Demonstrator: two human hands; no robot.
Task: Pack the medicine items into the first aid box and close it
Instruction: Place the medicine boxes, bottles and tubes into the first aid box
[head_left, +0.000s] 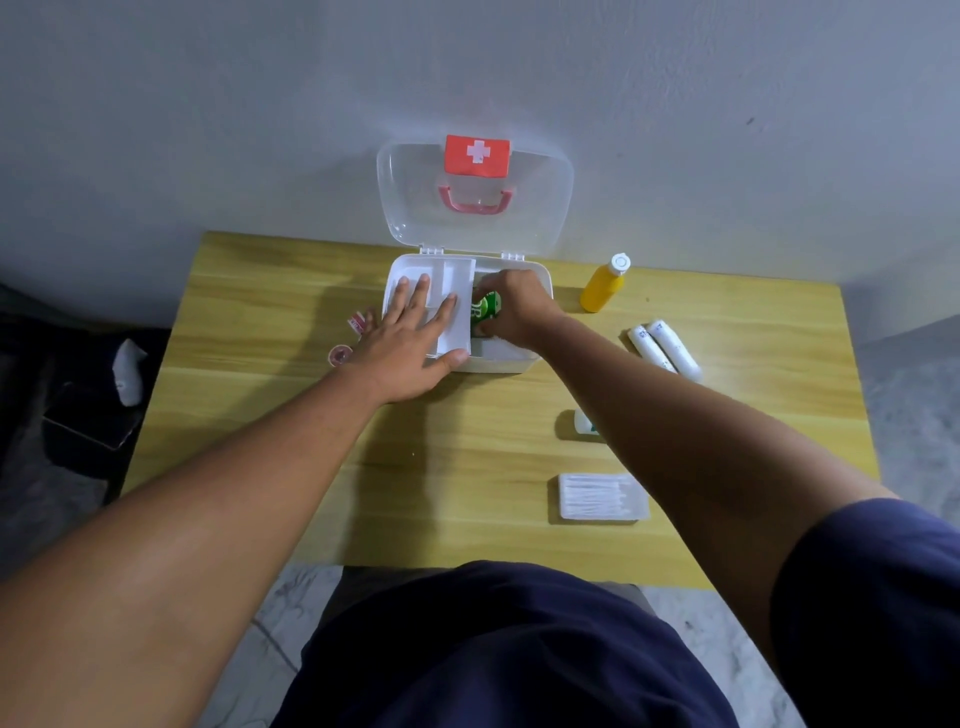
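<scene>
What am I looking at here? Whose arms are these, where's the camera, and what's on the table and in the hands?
No machine here: these are a person's two bare arms, seen by one camera worn on their head, looking down. The left hand lies flat, fingers straight, on the white tray inside the open first aid box, whose clear lid stands up by the wall. The right hand grips a green item in the box's right part. Outside the box, on the wooden table, lie a yellow bottle, two white tubes, a pack of cotton swabs, a small white bottle half hidden by the arm, and small red-and-white items left of the box.
</scene>
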